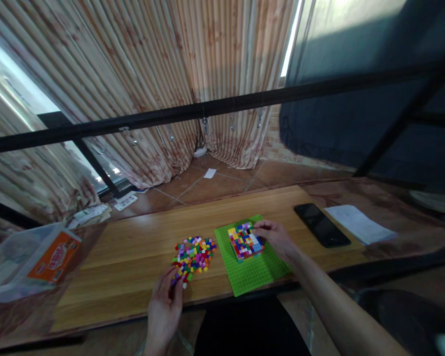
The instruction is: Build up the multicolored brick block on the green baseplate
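Note:
A green studded baseplate (254, 274) lies on the wooden table (133, 257). On its far half stands a square block of many-coloured small bricks (244, 241). My right hand (276, 237) rests at the block's right edge, fingers curled against it. To the left of the plate lies a loose pile of several coloured bricks (193, 254). My left hand (166, 301) reaches the pile's near edge, its fingertips pinched on a small brick there.
A black phone (322, 225) and a white paper (359, 223) lie on the table to the right. A clear plastic box with an orange label (33, 259) sits at the far left. A black bar (207, 109) crosses above, with curtains behind.

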`<state>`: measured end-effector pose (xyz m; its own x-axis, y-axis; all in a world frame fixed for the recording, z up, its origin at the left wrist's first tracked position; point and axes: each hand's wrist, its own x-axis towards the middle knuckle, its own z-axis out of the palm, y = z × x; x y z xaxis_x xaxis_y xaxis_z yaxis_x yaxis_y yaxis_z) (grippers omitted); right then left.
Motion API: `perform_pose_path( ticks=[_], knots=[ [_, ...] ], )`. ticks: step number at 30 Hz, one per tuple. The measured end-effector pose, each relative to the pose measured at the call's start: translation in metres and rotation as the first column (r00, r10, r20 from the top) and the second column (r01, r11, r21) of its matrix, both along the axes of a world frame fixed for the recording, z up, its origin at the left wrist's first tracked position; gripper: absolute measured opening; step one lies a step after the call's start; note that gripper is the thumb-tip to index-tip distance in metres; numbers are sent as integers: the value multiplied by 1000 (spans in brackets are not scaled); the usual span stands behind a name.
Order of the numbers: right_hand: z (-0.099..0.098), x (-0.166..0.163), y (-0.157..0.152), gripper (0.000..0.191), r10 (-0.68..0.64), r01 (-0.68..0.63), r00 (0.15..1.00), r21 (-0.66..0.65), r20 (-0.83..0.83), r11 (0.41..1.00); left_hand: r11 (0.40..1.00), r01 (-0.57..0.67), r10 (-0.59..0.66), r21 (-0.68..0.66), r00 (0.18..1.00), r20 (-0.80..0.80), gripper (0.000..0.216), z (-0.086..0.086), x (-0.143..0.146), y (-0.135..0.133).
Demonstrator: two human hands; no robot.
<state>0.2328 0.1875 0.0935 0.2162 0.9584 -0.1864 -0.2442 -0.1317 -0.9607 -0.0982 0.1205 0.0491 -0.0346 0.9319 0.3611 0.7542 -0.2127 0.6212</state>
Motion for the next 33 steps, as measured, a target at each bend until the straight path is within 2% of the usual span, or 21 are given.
perform_pose_path(
  ticks=[3, 8, 10, 12, 15, 18, 20, 24, 33],
  knots=[
    [2, -1, -6, 35, -36, 36, 999, 43, 11, 998, 1000, 1, -1, -20, 1000, 0, 33, 0, -1, -1],
    [10, -5, -28, 32, -282, 275, 959, 141, 28, 951, 998, 51, -51, -41, 999, 3, 39, 1, -4, -4],
    [14, -13, -42, 29, -312, 299, 948, 158, 67, 941, 996, 76, -75, -55, 997, 5, 42, 3, -5, -5],
    [15, -27, -57, 26, -270, 245, 953, 172, 140, 954, 993, 94, -94, -73, 996, 13, 43, 6, -5, -6],
    [15, -58, -78, 19, -153, 92, 943, 210, 296, 973, 989, 114, -109, -93, 993, 53, 42, 9, -4, -6],
    [10, -93, -93, 15, 43, -169, 864, 208, 502, 963, 987, 123, -109, -104, 986, 126, 40, 9, -3, -5],
    [5, -112, -96, 16, 115, -283, 793, 194, 599, 939, 988, 111, -93, -103, 982, 164, 39, 8, -2, -5],
    [-5, -135, -87, 19, 96, -338, 700, 210, 708, 917, 993, 79, -64, -88, 984, 168, 37, 7, -1, -6],
    [-4, -156, -56, 23, 89, -418, 431, 112, 898, 901, 995, 83, -73, -58, 985, 154, 34, 5, -1, -4]
  ],
)
